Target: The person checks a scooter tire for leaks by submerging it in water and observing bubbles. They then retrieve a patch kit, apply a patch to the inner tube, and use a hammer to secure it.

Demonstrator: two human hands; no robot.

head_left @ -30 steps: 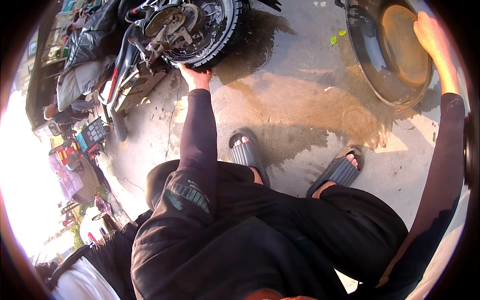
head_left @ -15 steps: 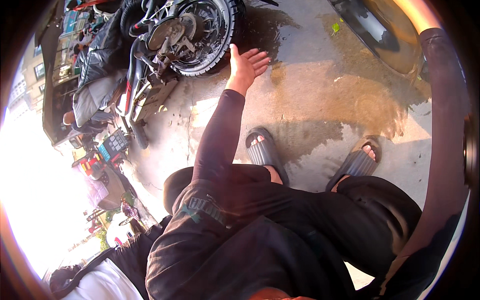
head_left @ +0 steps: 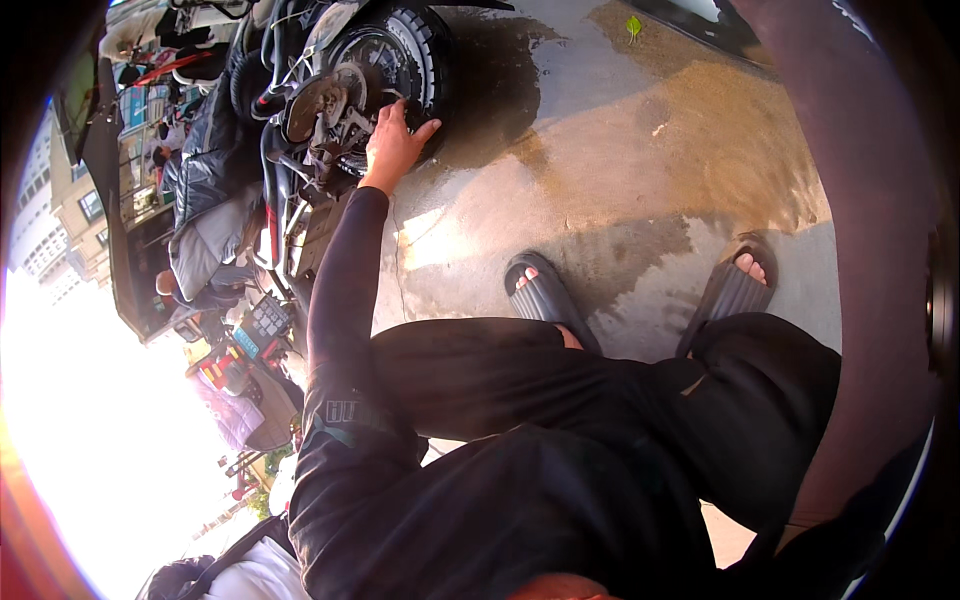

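My left hand (head_left: 397, 148) reaches out at the lower edge of a motorcycle wheel (head_left: 405, 60). Its fingers are apart and hold nothing; the fingertips overlap the wheel, though whether they touch it I cannot tell. The black tyre has a blocky tread, and a brownish, dirty hub and metal parts (head_left: 320, 108) sit to the left of it. My right arm (head_left: 880, 250), in a dark sleeve, runs up along the right side of the view. The right hand is outside the picture.
A dark, shiny tub-like thing (head_left: 740, 35) is cut off at the upper right. Wet patches cover the concrete floor (head_left: 600, 180), with a green leaf (head_left: 633, 28) on it. My feet wear grey slides (head_left: 550, 300). A grey padded cover (head_left: 207, 245) and parked vehicles crowd the left.
My left hand has moved left from beside the tyre and now overlaps the wheel. The right arm appears further inward, its hand still out of view. Less of the tub-like thing shows.
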